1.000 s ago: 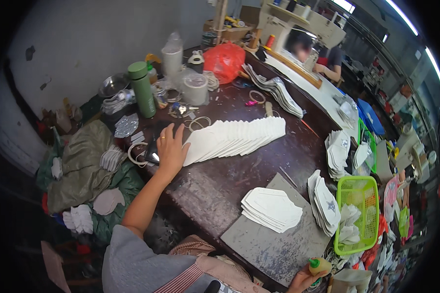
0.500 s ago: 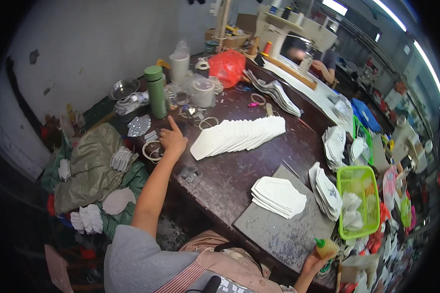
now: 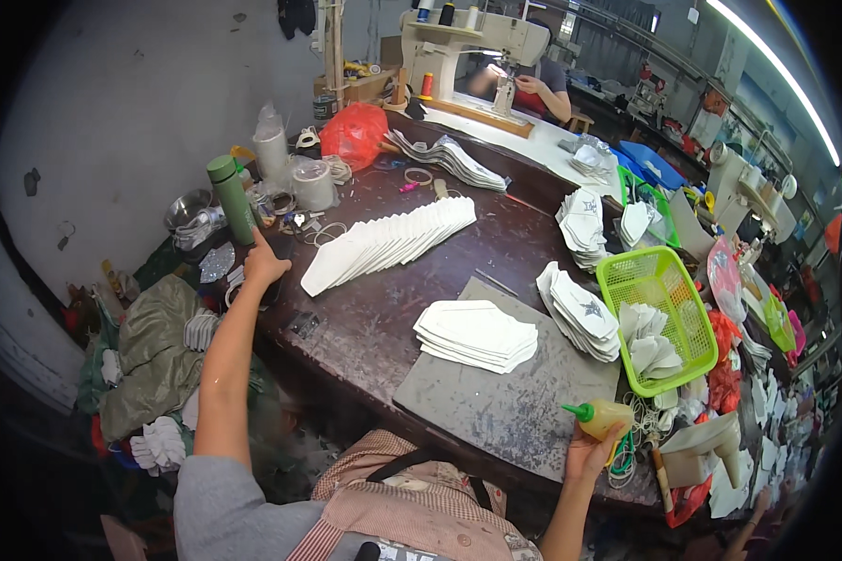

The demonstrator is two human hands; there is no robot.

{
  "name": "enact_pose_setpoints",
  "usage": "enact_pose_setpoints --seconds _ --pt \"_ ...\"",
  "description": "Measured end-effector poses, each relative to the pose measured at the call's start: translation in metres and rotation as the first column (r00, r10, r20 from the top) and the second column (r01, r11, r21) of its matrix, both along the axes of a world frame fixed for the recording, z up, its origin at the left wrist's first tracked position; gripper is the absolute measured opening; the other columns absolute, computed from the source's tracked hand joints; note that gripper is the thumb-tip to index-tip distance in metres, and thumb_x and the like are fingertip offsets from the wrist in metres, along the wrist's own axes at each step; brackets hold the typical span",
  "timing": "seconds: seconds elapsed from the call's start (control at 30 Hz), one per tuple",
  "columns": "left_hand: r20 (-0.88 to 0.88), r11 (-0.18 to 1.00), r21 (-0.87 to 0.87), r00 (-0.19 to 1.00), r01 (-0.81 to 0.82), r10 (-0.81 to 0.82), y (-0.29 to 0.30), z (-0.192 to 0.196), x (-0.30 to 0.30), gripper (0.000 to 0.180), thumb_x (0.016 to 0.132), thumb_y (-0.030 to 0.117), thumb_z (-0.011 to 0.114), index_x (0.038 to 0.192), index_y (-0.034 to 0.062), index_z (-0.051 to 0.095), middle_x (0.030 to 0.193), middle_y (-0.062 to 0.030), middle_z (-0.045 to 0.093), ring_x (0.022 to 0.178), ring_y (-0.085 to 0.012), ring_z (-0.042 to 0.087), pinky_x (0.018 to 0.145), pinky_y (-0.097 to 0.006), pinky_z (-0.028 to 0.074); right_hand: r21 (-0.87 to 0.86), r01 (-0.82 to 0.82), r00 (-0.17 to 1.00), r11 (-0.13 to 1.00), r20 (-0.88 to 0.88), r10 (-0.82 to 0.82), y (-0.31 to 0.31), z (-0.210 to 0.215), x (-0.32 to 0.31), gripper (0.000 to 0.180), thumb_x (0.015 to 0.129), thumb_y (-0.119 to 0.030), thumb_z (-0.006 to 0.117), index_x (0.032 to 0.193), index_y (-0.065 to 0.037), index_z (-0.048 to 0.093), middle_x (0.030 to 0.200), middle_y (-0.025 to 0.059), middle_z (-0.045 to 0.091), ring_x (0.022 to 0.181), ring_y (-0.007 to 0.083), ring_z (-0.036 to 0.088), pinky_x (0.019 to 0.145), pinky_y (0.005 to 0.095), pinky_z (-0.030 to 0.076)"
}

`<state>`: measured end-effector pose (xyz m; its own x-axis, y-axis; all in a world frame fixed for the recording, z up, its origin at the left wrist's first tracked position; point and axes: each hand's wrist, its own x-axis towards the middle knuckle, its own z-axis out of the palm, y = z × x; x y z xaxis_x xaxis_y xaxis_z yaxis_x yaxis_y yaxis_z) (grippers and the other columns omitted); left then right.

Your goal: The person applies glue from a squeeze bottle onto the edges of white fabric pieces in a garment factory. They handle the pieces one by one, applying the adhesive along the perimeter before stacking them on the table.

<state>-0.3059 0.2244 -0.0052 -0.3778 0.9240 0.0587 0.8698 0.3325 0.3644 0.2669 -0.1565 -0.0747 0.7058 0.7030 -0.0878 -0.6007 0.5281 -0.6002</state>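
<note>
On the right, my right hand (image 3: 589,453) is wrapped round a small squeeze bottle (image 3: 608,418) of yellowish liquid with a green nozzle pointing left, beside the grey board (image 3: 477,400). My left hand (image 3: 267,264) reaches out at the table's left edge, index finger stretched toward the foot of a green flask (image 3: 232,198); its other fingers are partly hidden. A dark flat item (image 3: 281,254) lies beside that hand, and I cannot tell whether they touch. White cut pieces (image 3: 477,334) lie stacked on the board. A longer fanned row of white pieces (image 3: 388,245) stretches behind it.
A lime-green basket (image 3: 706,360) holding white pieces stands at the right, beside stacks of printed pieces (image 3: 578,311). Tape rolls (image 3: 313,185) and a red plastic bag (image 3: 354,134) sit at the back left. Beyond, another person works at a sewing machine (image 3: 477,47).
The view has swung right, shifting the table leftward in the picture. The squeeze bottle has come up beside the board's right edge, its nozzle now tipped left. My left hand is nearer the flask's foot.
</note>
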Motion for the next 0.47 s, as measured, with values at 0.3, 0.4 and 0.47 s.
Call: enact_pose_setpoints --seconds 0.3,0.4,0.47 --pt "0.242 0.883 0.042 0.852 0.468 -0.463 -0.123 0.048 0.119 0.120 0.066 0.031 0.080 0.155 0.0046 0.004 0.119 -0.0364 0.059 0.107 -0.0499 0.060 0.096 -0.047 0.049 -0.002 -0.012 1.000 1.000 0.001 0.012 -0.006 -0.005 0.007 0.056 0.094 -0.042 0.061 0.137 -0.009 0.046 0.129 0.0147 0.058 0.112 0.0285 0.062 0.088 0.0432 0.060" --pt "0.116 0.893 -0.060 0.892 0.445 -0.437 -0.141 0.024 0.155 0.120 0.067 0.032 0.079 0.156 0.0063 0.003 0.128 -0.0357 0.054 0.114 -0.0494 0.057 0.097 -0.049 0.048 -0.029 0.022 0.999 0.999 -0.022 -0.023 -0.004 -0.004 0.006 0.061 0.095 -0.043 0.061 0.140 -0.006 0.043 0.132 0.0170 0.056 0.114 0.0318 0.061 0.091 0.0420 0.059" --pt "0.032 0.902 -0.141 0.913 0.407 -0.407 -0.145 0.007 0.174 0.121 0.067 0.035 0.081 0.157 0.0104 0.003 0.138 -0.0333 0.048 0.121 -0.0519 0.051 0.099 -0.054 0.046 -0.057 0.035 0.998 0.998 -0.055 -0.038 0.000 -0.008 0.008 0.062 0.095 -0.043 0.061 0.140 -0.006 0.042 0.133 0.0172 0.055 0.114 0.0327 0.061 0.091 0.0418 0.059"
